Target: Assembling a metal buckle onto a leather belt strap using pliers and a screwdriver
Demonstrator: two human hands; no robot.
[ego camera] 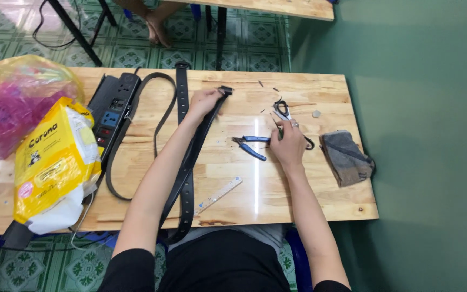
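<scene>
Left hand (pixel 205 101) pinches the limp, flexible black leather belt (pixel 190 157) near its end; right hand (pixel 287 143) grips silver scissors (pixel 282 111).

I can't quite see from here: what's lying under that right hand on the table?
Blue-handled pliers poke out to the left of the right hand and scissors lie just beyond the fingers. Whatever is beneath the palm is covered.
</scene>
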